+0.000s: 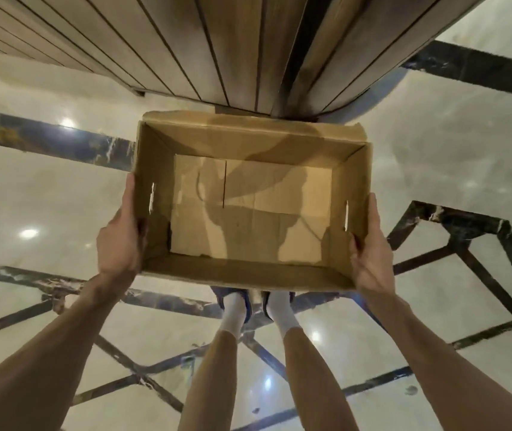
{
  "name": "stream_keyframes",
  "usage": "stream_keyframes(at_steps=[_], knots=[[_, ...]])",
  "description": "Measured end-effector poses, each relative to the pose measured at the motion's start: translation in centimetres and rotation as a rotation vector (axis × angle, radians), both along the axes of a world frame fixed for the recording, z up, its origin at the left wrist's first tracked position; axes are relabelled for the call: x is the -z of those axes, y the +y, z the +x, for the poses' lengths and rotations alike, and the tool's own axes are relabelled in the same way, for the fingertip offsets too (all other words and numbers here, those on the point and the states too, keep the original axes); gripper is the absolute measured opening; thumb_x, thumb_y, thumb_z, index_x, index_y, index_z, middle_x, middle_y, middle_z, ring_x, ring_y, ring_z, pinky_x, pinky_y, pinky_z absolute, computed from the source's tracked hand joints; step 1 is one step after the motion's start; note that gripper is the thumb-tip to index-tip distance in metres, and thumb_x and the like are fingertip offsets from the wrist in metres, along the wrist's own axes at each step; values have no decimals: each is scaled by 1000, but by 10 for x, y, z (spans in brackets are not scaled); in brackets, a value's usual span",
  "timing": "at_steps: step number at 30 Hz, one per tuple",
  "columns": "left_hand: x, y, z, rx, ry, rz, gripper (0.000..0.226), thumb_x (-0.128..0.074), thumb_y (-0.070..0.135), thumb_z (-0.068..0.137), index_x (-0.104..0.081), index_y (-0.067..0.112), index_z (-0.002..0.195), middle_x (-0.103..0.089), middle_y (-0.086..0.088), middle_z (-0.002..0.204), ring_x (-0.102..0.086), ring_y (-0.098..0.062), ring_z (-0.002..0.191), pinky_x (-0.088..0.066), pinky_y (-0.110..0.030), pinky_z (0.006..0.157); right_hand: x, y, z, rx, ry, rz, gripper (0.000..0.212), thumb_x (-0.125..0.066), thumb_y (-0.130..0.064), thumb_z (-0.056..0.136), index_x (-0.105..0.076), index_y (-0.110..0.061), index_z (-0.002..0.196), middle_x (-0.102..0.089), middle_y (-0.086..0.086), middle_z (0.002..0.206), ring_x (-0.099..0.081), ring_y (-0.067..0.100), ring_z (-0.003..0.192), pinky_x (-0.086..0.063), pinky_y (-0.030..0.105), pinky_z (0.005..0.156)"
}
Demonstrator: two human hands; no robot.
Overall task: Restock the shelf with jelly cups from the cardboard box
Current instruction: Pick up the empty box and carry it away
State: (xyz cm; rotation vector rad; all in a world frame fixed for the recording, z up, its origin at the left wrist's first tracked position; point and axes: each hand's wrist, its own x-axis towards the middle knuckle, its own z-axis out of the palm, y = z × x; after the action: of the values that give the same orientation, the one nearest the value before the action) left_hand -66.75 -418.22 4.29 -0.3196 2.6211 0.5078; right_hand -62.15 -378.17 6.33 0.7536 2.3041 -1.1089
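the cardboard box (250,276) is being held in the air between both hands, top open, with the camera looking straight down into it. only bare cardboard is showing inside: the bottom flaps and four inner walls, crossed by shadows. no jelly cups are showing in this view.

the left hand (121,234) is lying against the outside of the left wall, fingers running forward along it and the thumb hooking over the top edge near the hand slot (152,197). the right hand (371,253) is pressing against the outside of the right wall in the same manner, thumb curling over the rim beside the matching slot (346,216). both hands are therefore gripping the box.

the far wall of the box is sitting just below the foot of a wooden slatted panel (205,48). whether they are touching cannot be told.

beneath the box, two legs in white socks (233,309) and dark shoes are standing on a glossy pale floor (46,194) with dark inlaid lines.
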Motion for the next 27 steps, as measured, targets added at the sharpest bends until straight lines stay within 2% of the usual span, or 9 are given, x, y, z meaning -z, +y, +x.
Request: stream_keyframes(at_steps=[1,4,5,7,9,14,20,23,27], knots=[[15,-1,-1,5,6,7,90,-55,13,103,7,39,163,-67,-24,121,-67,-48,93,-53,-63,86,12,-2,-1,12,-14,14,65,-37,-39,112,1,-42,164,-32,-13,164,-41,19,146,-30,50,122],[53,-2,-7,21,9,25,87,-52,17,105,8,40,163,-64,-24,129,-67,-48,98,-53,-65,90,48,-5,-1,79,-6,12,56,-35,-38,112,-9,-47,161,-44,-16,155,-49,-5,130,-35,42,119],[64,-2,-10,23,10,33,87,-52,18,106,9,40,163,-64,-23,131,-67,-48,99,-53,-65,92,59,-5,-2,66,-1,38,59,-36,-39,112,-6,-46,162,-43,-15,157,-49,-1,132,-35,44,119],[86,-1,-19,27,20,47,87,-53,19,106,10,41,163,-63,-22,132,-68,-46,99,-54,-64,93,81,-2,-3,-1,-3,122,69,-40,-41,110,5,-46,162,-35,-9,165,-46,22,143,-32,57,120],[105,-2,-29,31,34,59,88,-53,20,105,10,43,162,-64,-21,130,-68,-46,96,-54,-63,91,102,3,-6,-21,20,144,73,-42,-39,110,9,-48,161,-36,-5,165,-47,30,143,-33,64,119],[142,-7,-54,57,45,22,93,-56,14,103,11,40,162,-67,-24,120,-68,-46,89,-57,-61,84,137,6,-19,-58,81,143,72,-40,-30,112,8,-44,163,-37,-4,164,-49,29,141,-35,60,117],[167,-11,-72,42,18,-52,96,-52,3,102,13,41,161,-64,-27,117,-67,-46,88,-57,-61,87,173,3,-37,-56,98,142,72,-40,-31,112,11,-44,162,-35,-3,166,-47,30,142,-35,61,119],[171,-11,-74,68,25,-43,90,-46,2,104,13,37,162,-56,-28,137,-66,-48,94,-55,-63,91,181,1,-38,-37,103,126,72,-39,-33,111,11,-46,162,-31,-3,168,-43,32,147,-32,62,121],[177,-13,-68,73,14,4,90,-48,7,106,15,37,162,-33,-19,163,-65,-48,111,-53,-60,99,186,1,-36,-20,112,91,73,-41,-35,111,10,-46,162,-28,-4,170,-40,29,149,-30,61,122]])
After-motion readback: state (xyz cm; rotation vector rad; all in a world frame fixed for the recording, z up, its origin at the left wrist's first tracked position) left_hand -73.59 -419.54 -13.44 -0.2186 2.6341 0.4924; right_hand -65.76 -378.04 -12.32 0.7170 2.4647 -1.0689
